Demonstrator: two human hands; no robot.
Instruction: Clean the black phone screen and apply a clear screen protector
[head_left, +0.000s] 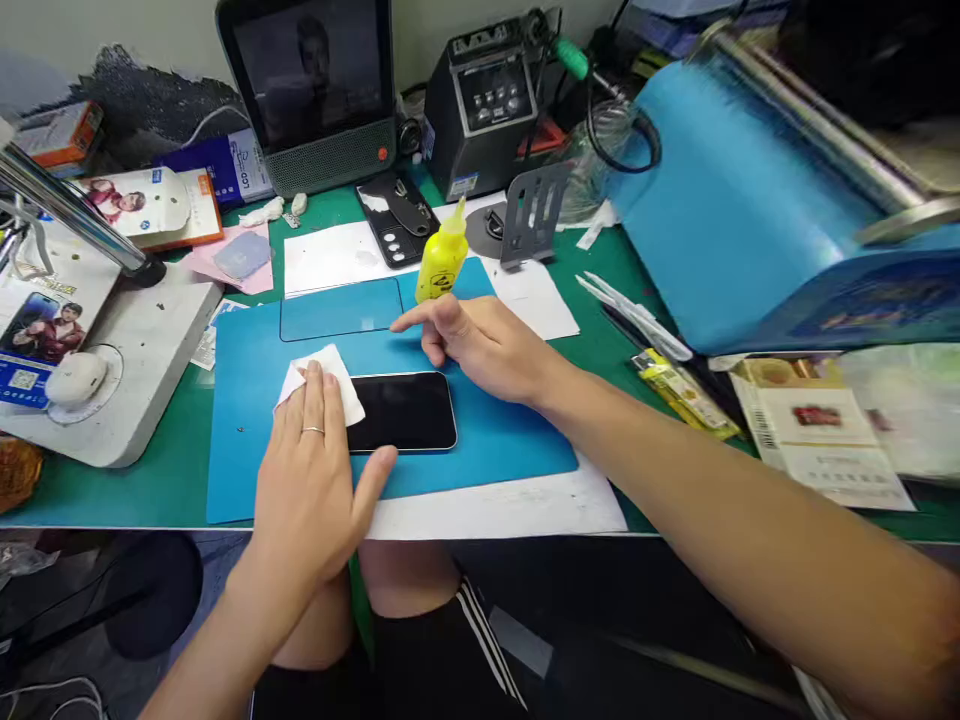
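Note:
My left hand (307, 470) lies flat with its fingers stretched out over a white wipe (341, 385), which covers the left end of a smartphone (405, 412). The phone lies flat with its dark screen facing up on a blue mat (487, 440). My right hand (480, 345) hovers above the phone's upper right side, its index finger extended and the others partly curled, with nothing in it. Just beyond it stands a yellow squeeze bottle (441, 262). A clear, dark-edged screen protector (337, 312) lies on the mat behind the phone.
A dark phone case (397, 225) and a metal phone stand (534, 215) sit at the back, before a soldering station (484, 110). Tweezers (634, 315) lie at the right beside a large blue machine (735, 220). A white plate-like device (142, 370) stands at the left.

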